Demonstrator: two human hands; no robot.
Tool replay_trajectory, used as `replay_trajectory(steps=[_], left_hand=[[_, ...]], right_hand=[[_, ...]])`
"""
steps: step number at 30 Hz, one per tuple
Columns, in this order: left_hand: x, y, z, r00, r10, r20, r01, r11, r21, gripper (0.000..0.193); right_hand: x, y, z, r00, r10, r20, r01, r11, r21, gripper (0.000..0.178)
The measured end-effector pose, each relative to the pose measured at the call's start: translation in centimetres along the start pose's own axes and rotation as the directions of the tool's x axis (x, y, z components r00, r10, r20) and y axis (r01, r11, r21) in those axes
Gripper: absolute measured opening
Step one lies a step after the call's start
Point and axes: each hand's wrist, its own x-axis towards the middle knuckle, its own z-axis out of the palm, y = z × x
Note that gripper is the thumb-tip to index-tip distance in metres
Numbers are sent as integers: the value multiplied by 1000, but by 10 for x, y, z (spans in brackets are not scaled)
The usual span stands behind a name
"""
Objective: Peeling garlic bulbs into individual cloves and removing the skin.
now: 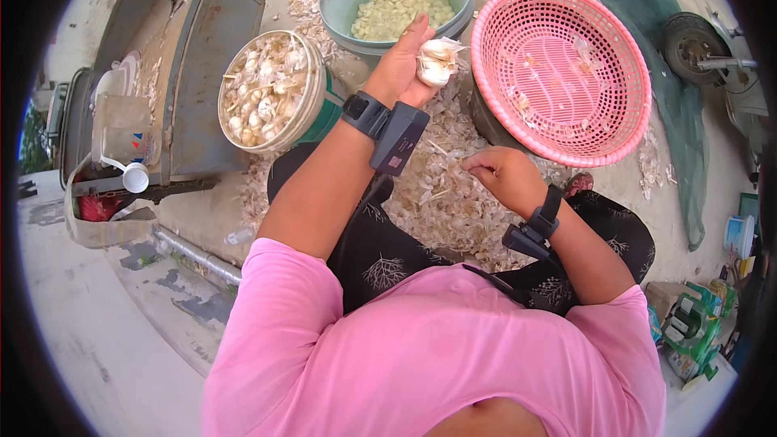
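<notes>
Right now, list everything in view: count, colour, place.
Garlic bulb: one, white, in the left hand
Bucket: one, green, upper left
Unpeeled garlic: many, whitish, in bucket
Basin: one, grey-green, top centre
Peeled cloves: many, pale yellow, in basin
Basket: one, pink, upper right
Garlic skins: many, tan, ground
Metal box: one, grey, upper left
Netting: one, dark green, right
Wheel: one, black, far right
Ladle: one, white, left
Wrist devices: two, black, both wrists
Shirt: one, pink, lower centre
Trousers: one pair, black, centre
Left hand: one, bare, upper centre
Right hand: one, bare, centre right
</notes>
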Motion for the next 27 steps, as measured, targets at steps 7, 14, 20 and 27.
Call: replay_trajectory(steps=[7, 14, 20, 27], left_hand=[[-37, -49, 3, 928, -277, 248, 121, 855, 505, 52], [-46, -58, 9, 866, 92, 492, -494, 1, 870, 36], [-46, -63, 5, 722, 140, 677, -671, -98, 735, 34], [-44, -62, 3, 871, 0, 491, -464, 324, 824, 30]], right_hand=[[8, 4, -28, 945, 290, -152, -243, 933, 267, 13], [7, 5, -29, 955, 256, -148, -139, 830, 541, 22], [9, -2, -28, 971, 22, -240, -24, 1000, -4, 39], [8, 4, -31, 980, 9, -199, 6, 997, 73, 35]])
